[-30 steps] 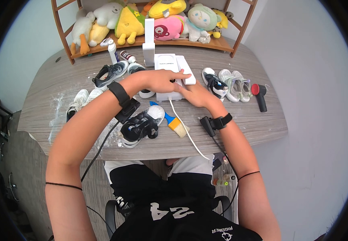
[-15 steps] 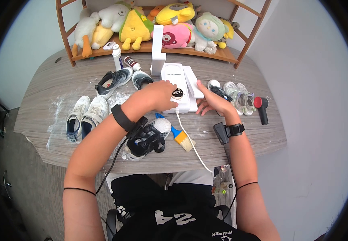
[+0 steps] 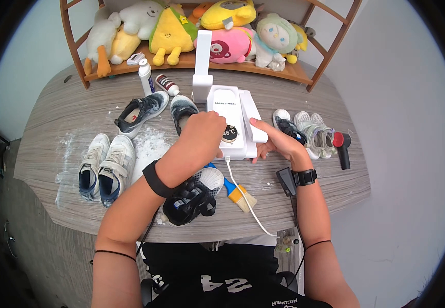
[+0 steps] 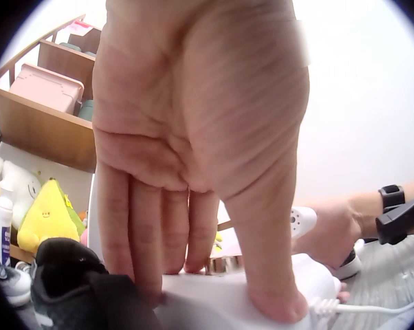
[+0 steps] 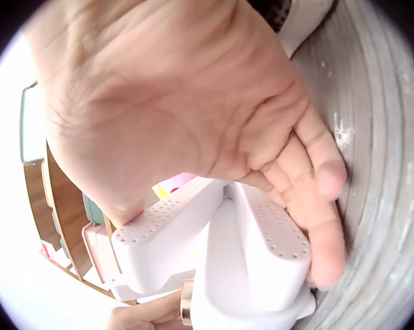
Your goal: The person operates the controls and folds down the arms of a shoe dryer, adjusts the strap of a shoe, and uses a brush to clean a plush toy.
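Observation:
A white shoe dryer [image 3: 225,104] stands on the table, its round display reading 48°C and a white cable at its near end. My left hand [image 3: 204,132] grips the dryer's left side, thumb at the near edge; in the left wrist view its fingers [image 4: 145,234] reach down over the white casing. At the right side my right hand [image 3: 284,142] holds the perforated blowing arms [image 5: 272,234] between thumb and fingers, the thumb on one and the fingers along the other. Another blowing arm [image 3: 202,66] rises upright at the back left.
A black-and-white shoe [image 3: 194,197] and a blue-handled brush [image 3: 240,197] lie in front. White shoes [image 3: 115,167], dark shoes [image 3: 143,113] and bottles [image 3: 145,77] are left; small shoes [image 3: 315,134] and a black-and-red device [image 3: 343,150] right. Plush toys [image 3: 171,38] fill the shelf behind.
My left hand has drawn back from the blowing arms to the dryer's left side, uncovering the display. My right hand has shifted round to the outside of the right-hand arms. The head view has shifted.

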Demonstrator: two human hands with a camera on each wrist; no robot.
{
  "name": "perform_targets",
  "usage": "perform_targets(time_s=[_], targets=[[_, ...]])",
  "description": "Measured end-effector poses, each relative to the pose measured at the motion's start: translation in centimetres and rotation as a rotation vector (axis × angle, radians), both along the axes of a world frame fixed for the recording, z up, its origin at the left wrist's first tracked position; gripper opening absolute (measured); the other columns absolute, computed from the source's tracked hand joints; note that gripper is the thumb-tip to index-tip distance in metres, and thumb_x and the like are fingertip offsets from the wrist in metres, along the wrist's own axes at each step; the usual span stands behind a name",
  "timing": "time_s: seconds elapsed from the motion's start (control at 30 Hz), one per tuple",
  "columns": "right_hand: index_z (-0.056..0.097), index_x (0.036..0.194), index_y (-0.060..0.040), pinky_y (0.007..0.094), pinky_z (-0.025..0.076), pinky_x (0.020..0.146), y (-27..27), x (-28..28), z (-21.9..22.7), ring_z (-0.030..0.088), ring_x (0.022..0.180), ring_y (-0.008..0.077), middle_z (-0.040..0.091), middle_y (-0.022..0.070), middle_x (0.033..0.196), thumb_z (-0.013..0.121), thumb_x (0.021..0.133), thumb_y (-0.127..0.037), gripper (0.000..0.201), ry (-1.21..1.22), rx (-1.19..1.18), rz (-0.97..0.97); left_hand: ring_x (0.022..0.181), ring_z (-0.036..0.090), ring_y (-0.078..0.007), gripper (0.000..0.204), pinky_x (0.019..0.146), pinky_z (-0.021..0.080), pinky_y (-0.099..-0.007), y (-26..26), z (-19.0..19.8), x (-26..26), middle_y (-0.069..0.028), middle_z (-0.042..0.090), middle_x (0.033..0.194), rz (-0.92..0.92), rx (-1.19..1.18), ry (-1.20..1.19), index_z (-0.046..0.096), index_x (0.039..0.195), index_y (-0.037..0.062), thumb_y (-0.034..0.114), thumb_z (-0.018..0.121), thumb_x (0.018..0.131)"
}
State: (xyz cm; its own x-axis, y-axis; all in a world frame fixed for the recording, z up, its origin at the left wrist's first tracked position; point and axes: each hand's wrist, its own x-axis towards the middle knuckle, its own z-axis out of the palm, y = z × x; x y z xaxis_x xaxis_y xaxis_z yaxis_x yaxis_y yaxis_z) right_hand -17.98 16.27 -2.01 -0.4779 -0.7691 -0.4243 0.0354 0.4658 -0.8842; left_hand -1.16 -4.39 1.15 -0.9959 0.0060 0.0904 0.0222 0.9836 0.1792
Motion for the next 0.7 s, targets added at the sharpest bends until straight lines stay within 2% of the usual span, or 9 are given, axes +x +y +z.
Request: perform_targets(time_s=[0.07,0.2,0.37,0.43,0.5,0.53,0.7], targets=[[0.068,0.115,0.0065,0.0259,0.055,0.053,0.3,-0.2,-0.2,0.078,0.070,0.0258,0.078,0.0216,0.086,0.049,0.103,-0.074,0.083,-0.084,-0.030,0.055,0.107,0.072,-0.0342,0.078,0.094,0.058,-0.0429,0.1,0.2,-0.1,-0.0194,0.073,0.114,0.008,-0.004,-0.041,0.069,0.130,-0.0026,0.027,0.099,0.064],[0.068,0.117,0.0075,0.0252,0.056,0.052,0.2,0.3,-0.3,0.078,0.067,0.0257,0.078,0.0214,0.086,0.049,0.102,-0.075,0.086,-0.058,-0.039,0.032,0.107,0.072,-0.0344,0.079,0.094,0.058,-0.0429,0.3,0.1,0.2,-0.0196,0.074,0.117,0.005,-0.018,0.015,0.070,0.130,-0.0031,0.027,0.099,0.063],[0.067,0.121,0.0088,0.0271,0.059,0.057,0.3,0.4,-0.7,0.078,0.068,0.0256,0.077,0.0216,0.088,0.048,0.102,-0.076,0.089,-0.016,-0.033,0.003,0.105,0.071,-0.0353,0.079,0.093,0.057,-0.0438,0.3,0.7,0.4,-0.0204,0.074,0.116,0.003,-0.043,0.005,0.071,0.131,-0.0008,0.027,0.099,0.063],[0.070,0.115,0.0102,0.0274,0.061,0.059,0.6,0.0,-1.7,0.077,0.067,0.0247,0.077,0.0219,0.088,0.048,0.101,-0.079,0.092,-0.022,-0.052,-0.023,0.101,0.071,-0.0369,0.078,0.092,0.056,-0.0451,0.3,0.7,0.8,-0.0212,0.075,0.109,0.002,-0.007,0.078,0.073,0.132,0.0021,0.027,0.099,0.063],[0.074,0.103,0.0147,0.0273,0.062,0.061,0.6,0.4,-1.1,0.077,0.066,0.0247,0.076,0.0251,0.083,0.051,0.090,-0.090,0.108,0.034,-0.075,0.038,0.100,0.071,-0.0374,0.077,0.091,0.056,-0.0456,0.5,1.1,1.0,-0.0214,0.076,0.105,-0.004,-0.020,0.082,0.074,0.132,0.0036,0.027,0.099,0.063],[0.075,0.099,0.0154,0.0275,0.062,0.061,0.7,0.5,-1.0,0.077,0.065,0.0246,0.077,0.0249,0.084,0.052,0.088,-0.090,0.109,0.038,-0.058,0.029,0.098,0.071,-0.0380,0.076,0.090,0.056,-0.0460,0.5,1.3,1.0,-0.0217,0.076,0.100,0.011,-0.017,0.100,0.075,0.132,0.0052,0.026,0.099,0.062],[0.073,0.103,0.0185,0.0281,0.062,0.059,0.8,0.4,-0.9,0.076,0.063,0.0245,0.076,0.0256,0.081,0.059,0.089,-0.085,0.106,0.046,-0.107,-0.007,0.097,0.070,-0.0386,0.073,0.088,0.056,-0.0463,0.8,2.0,0.9,-0.0218,0.075,0.094,0.028,-0.002,0.057,0.076,0.130,0.0074,0.026,0.099,0.063]])
